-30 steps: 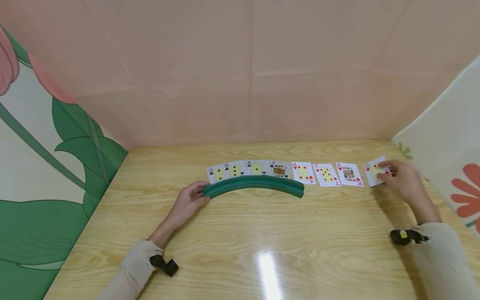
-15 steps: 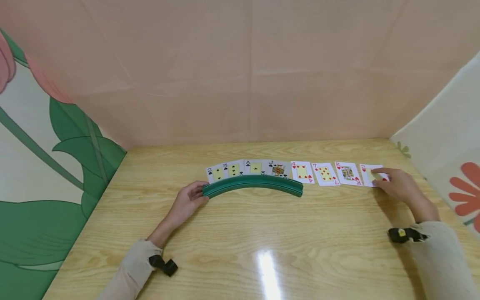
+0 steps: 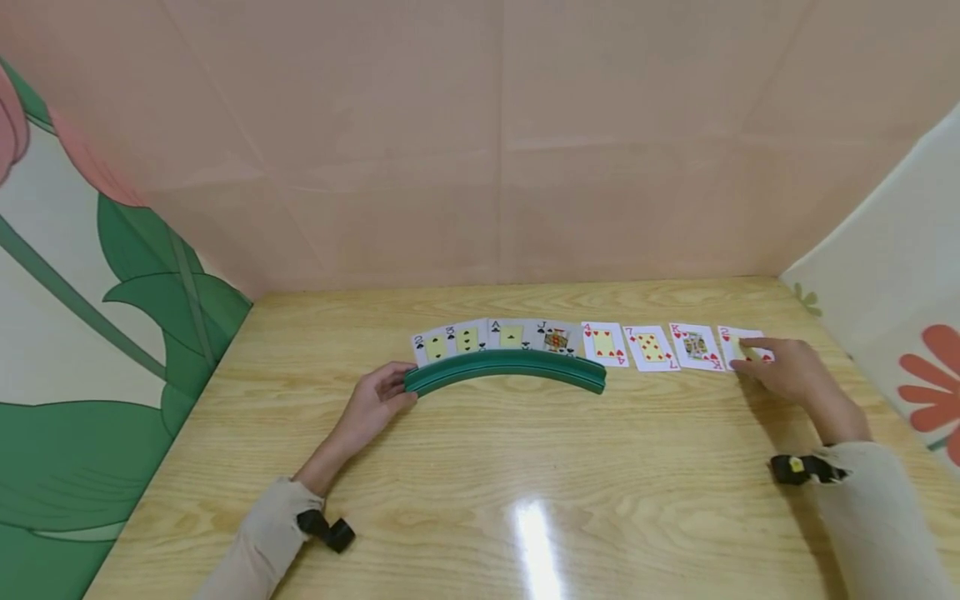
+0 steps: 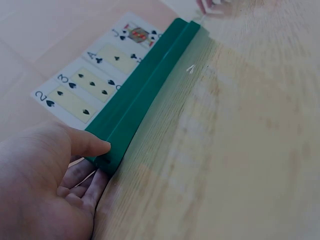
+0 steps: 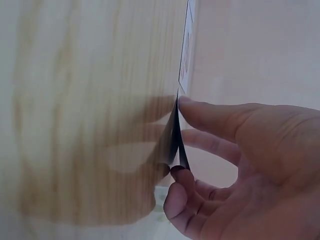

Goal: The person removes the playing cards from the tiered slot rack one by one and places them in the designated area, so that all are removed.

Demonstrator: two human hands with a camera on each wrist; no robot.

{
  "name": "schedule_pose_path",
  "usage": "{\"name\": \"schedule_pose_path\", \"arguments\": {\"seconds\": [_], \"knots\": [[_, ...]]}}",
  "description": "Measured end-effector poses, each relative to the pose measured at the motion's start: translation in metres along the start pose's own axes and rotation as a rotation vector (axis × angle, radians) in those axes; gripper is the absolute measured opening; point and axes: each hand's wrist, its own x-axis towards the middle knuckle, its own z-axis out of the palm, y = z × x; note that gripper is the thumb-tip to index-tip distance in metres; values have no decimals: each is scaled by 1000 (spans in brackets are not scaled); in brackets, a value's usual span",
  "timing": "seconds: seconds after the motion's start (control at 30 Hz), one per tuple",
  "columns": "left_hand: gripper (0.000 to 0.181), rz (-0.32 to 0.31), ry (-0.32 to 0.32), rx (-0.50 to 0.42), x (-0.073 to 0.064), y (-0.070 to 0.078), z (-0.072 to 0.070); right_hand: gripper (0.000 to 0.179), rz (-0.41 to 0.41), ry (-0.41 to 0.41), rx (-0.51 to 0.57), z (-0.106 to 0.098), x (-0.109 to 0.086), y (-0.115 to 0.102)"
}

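White card [image 3: 732, 343] lies, apparently bowed, between right fingers [image 5: 176, 202].

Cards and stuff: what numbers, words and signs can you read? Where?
"2", spade: leftmost card
"3", spade: second card
"A", club: third card
"J", spade: fourth card
"4", heart: fifth card
"7", diamond: sixth card
"K", heart: seventh card
"2", heart: eighth card, partly covered
Too small: yellow tag on strap
No readable words.

A creased pinkish wall [image 3: 495, 167] fills twelve o'clock; a leafy wall [image 3: 63, 467], nine; a flowered wall [image 3: 885, 258], three; a wood-grain counter [image 3: 450, 467] shows white glare [image 3: 537, 550] at six.
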Motion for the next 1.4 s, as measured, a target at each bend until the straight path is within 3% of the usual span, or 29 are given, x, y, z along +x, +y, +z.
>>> {"name": "schedule_pose_path", "arguments": {"seconds": [0.8,1.1,1.4], "knots": [[39,-18,0,5,0,-1,2,42,-45,56,-66,-1,-2,-5],[38,-31,-2,4,-2,8,0,34,-97,199,-12,-2,4,-20],[38,-21,-10,-11,-2,4,-1,28,-147,277,27,-12,2,-51]]}}
